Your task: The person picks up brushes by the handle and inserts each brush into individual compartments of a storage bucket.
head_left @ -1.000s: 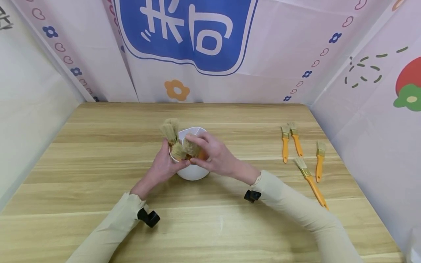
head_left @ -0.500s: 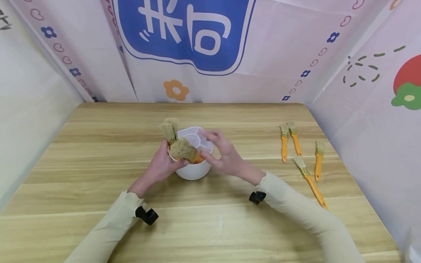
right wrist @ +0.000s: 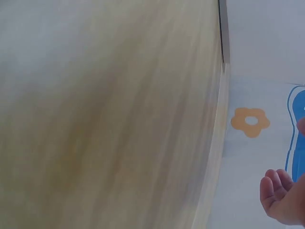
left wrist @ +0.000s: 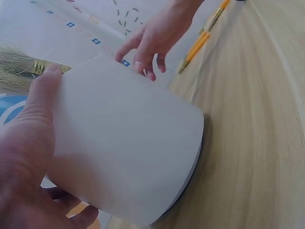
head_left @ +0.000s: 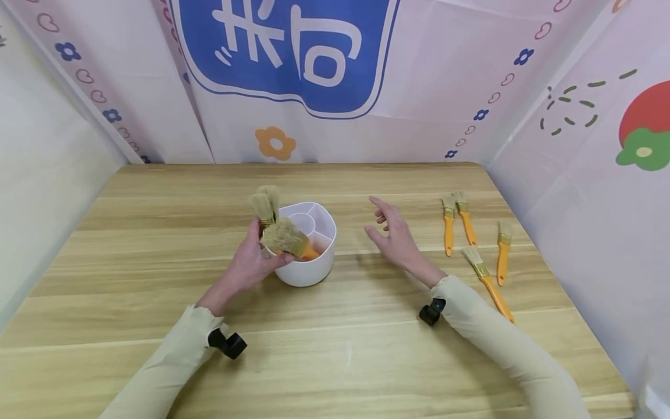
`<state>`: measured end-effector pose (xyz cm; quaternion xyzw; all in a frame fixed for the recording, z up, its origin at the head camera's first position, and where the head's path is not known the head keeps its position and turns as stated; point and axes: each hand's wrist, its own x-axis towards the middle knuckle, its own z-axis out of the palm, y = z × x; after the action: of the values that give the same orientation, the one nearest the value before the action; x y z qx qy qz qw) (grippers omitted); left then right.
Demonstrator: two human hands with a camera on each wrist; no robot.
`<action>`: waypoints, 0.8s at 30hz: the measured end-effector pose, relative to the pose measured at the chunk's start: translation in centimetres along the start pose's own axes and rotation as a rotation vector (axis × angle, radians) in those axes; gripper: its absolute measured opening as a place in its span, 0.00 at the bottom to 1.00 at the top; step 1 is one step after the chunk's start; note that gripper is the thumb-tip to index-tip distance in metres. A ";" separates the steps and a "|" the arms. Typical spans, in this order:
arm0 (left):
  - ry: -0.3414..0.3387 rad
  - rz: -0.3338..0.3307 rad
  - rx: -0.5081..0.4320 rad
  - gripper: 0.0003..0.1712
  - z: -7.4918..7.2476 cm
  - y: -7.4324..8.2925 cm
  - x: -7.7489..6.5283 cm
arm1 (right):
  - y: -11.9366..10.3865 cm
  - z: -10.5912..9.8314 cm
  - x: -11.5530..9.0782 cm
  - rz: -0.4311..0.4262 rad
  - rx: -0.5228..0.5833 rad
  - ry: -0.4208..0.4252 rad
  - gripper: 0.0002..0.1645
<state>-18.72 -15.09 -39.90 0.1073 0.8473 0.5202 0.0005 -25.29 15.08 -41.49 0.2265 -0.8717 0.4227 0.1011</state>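
Note:
My left hand (head_left: 238, 270) grips the left side of a white divided holder (head_left: 306, 273) on the table. In the left wrist view its thumb lies at the holder's rim, by the metal band of a paintbrush (left wrist: 44, 68). Several paintbrushes stand in the left compartments, bristles up; one bristle clump (head_left: 266, 203) rises at the back, and a front paintbrush (head_left: 293, 240) leans left with its orange handle inside. The holder's other compartments are visible on its right. My right hand (head_left: 399, 240) hovers right of the holder, fingers loosely bent and holding nothing.
Several loose orange-handled paintbrushes lie on the right of the table, among them a longer paintbrush (head_left: 489, 284) nearest me and a shorter paintbrush (head_left: 503, 253) beside it. Printed cloth walls (head_left: 335, 139) enclose the wooden table (head_left: 335, 361) at the back and sides.
My right hand has let go of the bristles over the holder and moved right, away from it. The front bristles now lean left. The left hand stays at the holder.

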 end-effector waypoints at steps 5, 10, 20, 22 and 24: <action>-0.010 -0.027 -0.042 0.51 -0.5 0.4 -0.1 | 0.2 -0.4 0.0 0.024 -0.020 -0.004 0.37; -0.014 -0.044 -0.099 0.43 -1.4 0.4 -0.4 | 0.4 -0.9 -0.1 0.046 -0.026 0.009 0.37; -0.028 -0.041 -0.073 0.26 -2.2 -0.1 -0.9 | 1.0 -1.4 -0.3 0.093 -0.014 0.025 0.37; -0.065 -0.056 -0.052 0.30 -2.3 0.2 -1.0 | 1.1 -1.4 -0.3 0.099 -0.017 0.028 0.37; -0.097 -0.064 -0.058 0.34 -2.1 0.6 -1.0 | 1.1 -1.6 -0.3 0.104 -0.014 0.031 0.37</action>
<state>-17.92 -16.90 -38.51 0.1052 0.8339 0.5383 0.0613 -25.61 17.01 -41.42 0.1736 -0.8835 0.4248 0.0939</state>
